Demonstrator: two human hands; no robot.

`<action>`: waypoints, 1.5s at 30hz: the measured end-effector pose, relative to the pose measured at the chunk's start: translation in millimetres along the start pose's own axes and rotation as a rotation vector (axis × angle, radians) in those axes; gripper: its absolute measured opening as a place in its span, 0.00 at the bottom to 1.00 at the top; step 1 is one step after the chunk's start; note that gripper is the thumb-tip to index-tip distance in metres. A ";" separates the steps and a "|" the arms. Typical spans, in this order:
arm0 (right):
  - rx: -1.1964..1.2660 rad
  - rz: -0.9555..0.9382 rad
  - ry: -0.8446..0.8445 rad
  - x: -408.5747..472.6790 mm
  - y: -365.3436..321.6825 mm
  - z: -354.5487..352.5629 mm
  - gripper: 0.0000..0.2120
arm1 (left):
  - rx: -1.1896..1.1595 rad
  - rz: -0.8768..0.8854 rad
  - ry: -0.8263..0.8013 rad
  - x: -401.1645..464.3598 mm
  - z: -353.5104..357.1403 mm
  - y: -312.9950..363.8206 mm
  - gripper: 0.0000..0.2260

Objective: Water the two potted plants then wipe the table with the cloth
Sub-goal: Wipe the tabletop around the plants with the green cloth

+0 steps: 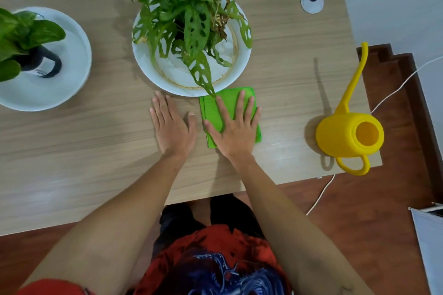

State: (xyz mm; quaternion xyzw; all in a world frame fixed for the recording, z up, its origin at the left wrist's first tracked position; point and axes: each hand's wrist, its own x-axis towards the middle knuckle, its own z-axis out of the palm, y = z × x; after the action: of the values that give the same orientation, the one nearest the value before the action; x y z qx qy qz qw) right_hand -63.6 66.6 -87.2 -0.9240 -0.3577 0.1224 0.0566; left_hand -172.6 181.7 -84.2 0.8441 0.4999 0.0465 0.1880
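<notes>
Overhead, head view: a person stands at a pale wooden bench (72,155), both bare forearms reaching forward over it.
Right hand: the right hand (236,127) lies flat, palm down, on a folded green cloth (211,112); its fingers (240,105) are straight and slightly spread, pinching nothing.
Left hand: the left hand (171,127) rests flat on the bare wood just beside the cloth, fingers straight and slightly apart, thumb out toward the cloth, holding nothing.
Cloth: near the middle of the bench, its far edge touching or just under the rim of a white dish (143,64).
Middle plant: a leafy plant with holed leaves (187,14) stands in that white dish; one long leaf hangs over the rim onto the cloth.
Left plant: a second plant with broad green leaves (26,38), in a dark pot (45,64), stands in another white dish (72,79) at the left edge.
Watering can: a yellow watering can (345,136) stands near the bench's right edge, well apart from the hands, long spout pointing away from the person.
Also: a round grey cable port (312,2) at the far right of the bench; a white cord (321,194) on the reddish floor.
</notes>
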 end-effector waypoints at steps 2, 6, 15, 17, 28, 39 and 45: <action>-0.008 0.052 0.019 3.7 19.5 -0.7 0.36 | 0.012 -0.026 0.001 4.8 4.4 6.4 0.36; -0.013 0.183 0.079 12.1 73.8 -8.8 0.36 | 0.111 -0.049 -0.011 6.6 10.2 10.5 0.39; -0.016 0.364 0.042 102.5 123.0 -42.8 0.37 | 0.171 -0.060 -0.033 6.3 10.8 13.6 0.39; -0.003 0.378 0.053 137.0 118.0 -48.8 0.37 | 0.173 -0.065 -0.040 7.5 11.0 13.0 0.39; -0.007 0.218 0.025 236.0 73.0 -61.5 0.37 | 0.164 -0.075 -0.027 11.0 11.4 15.7 0.40; -0.035 0.105 0.010 127.5 93.7 -42.9 0.37 | 0.111 -0.048 -0.005 10.1 11.6 13.6 0.40; -0.047 0.077 0.130 46.3 112.6 -25.5 0.35 | 0.065 -0.043 -0.017 9.4 10.1 10.7 0.40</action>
State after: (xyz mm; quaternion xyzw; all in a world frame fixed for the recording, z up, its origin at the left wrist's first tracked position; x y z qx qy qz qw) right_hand 49.1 14.4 -93.0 -0.9441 -0.3205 0.0557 0.0530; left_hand -156.5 182.4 -90.7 0.8393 0.5174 0.0190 0.1657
